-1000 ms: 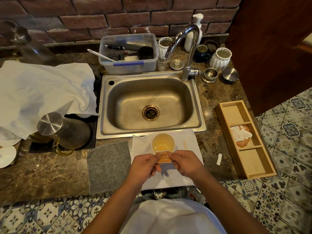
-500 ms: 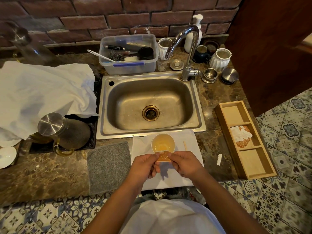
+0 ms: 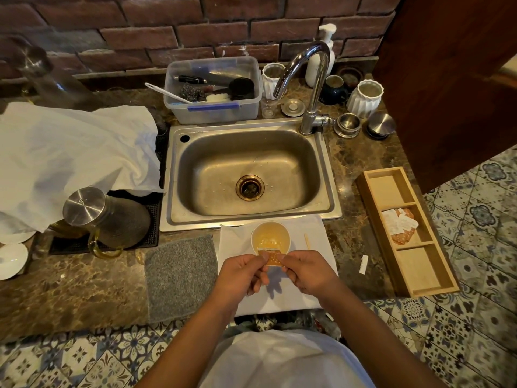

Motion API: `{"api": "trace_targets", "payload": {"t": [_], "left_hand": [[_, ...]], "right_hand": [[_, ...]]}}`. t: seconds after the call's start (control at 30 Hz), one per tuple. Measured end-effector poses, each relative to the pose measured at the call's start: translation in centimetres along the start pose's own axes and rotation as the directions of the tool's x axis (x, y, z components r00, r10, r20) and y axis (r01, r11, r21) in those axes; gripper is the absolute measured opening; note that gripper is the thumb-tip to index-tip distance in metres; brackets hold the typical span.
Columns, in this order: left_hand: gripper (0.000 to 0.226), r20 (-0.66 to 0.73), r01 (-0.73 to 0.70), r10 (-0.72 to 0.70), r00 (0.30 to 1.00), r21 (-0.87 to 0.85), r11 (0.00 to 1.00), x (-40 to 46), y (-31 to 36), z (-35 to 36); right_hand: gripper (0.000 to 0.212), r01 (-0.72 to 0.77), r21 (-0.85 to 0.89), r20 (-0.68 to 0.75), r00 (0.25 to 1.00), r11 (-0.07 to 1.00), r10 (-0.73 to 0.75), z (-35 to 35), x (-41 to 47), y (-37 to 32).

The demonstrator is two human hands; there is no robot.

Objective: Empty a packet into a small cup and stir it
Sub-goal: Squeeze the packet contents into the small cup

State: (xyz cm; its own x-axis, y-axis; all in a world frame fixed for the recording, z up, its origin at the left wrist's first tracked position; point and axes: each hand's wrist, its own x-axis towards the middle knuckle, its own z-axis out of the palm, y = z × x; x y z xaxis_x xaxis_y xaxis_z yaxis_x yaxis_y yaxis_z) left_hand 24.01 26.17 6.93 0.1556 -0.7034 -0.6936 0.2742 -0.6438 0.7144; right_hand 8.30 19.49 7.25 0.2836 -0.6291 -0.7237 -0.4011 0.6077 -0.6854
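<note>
A small white cup point(image 3: 270, 238) with pale yellow liquid stands on a white napkin point(image 3: 296, 292) in front of the sink. I hold a small orange dotted packet point(image 3: 273, 259) just over the cup's near rim. My left hand point(image 3: 242, 274) pinches its left side and my right hand point(image 3: 307, 271) pinches its right side. The packet's top edge tips toward the cup. A thin wooden stir stick point(image 3: 307, 241) lies on the napkin to the right of the cup.
A steel sink point(image 3: 251, 175) with a tap point(image 3: 310, 88) lies behind the cup. A grey mat point(image 3: 180, 275) lies left of the napkin, with a glass jug point(image 3: 112, 217) beyond it. A wooden tray point(image 3: 405, 228) holding more packets sits right. A torn paper strip point(image 3: 363, 264) lies beside it.
Both hands have lifted the packet slightly toward the cup's rim and tilted it over the cup. Nothing else has moved.
</note>
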Motion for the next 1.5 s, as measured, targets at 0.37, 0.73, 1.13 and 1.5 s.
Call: {"api": "trace_targets", "payload": {"t": [0.37, 0.73, 1.13, 1.5], "left_hand": [[0.03, 0.006, 0.018, -0.018, 1.0, -0.004, 1.0, 0.15, 0.05, 0.23], [0.037, -0.013, -0.024, 0.024, 1.0, -0.019, 1.0, 0.04, 0.28, 0.27], [0.035, -0.041, -0.039, 0.043, 0.998, 0.093, 0.995, -0.03, 0.2, 0.32], [0.032, -0.031, -0.017, 0.019, 0.999, 0.089, 0.996, -0.19, 0.01, 0.67]], "right_hand": [[0.041, -0.017, 0.021, 0.003, 1.0, 1.0, 0.017, -0.02, -0.34, -0.36], [0.037, -0.019, 0.035, 0.005, 1.0, 0.999, 0.018, -0.2, 0.13, -0.29], [0.037, 0.049, 0.01, 0.0, 0.999, 0.999, -0.049, -0.42, 0.17, -0.15], [0.031, 0.036, 0.037, -0.001, 0.999, 0.999, -0.036, -0.07, -0.21, -0.32]]}}
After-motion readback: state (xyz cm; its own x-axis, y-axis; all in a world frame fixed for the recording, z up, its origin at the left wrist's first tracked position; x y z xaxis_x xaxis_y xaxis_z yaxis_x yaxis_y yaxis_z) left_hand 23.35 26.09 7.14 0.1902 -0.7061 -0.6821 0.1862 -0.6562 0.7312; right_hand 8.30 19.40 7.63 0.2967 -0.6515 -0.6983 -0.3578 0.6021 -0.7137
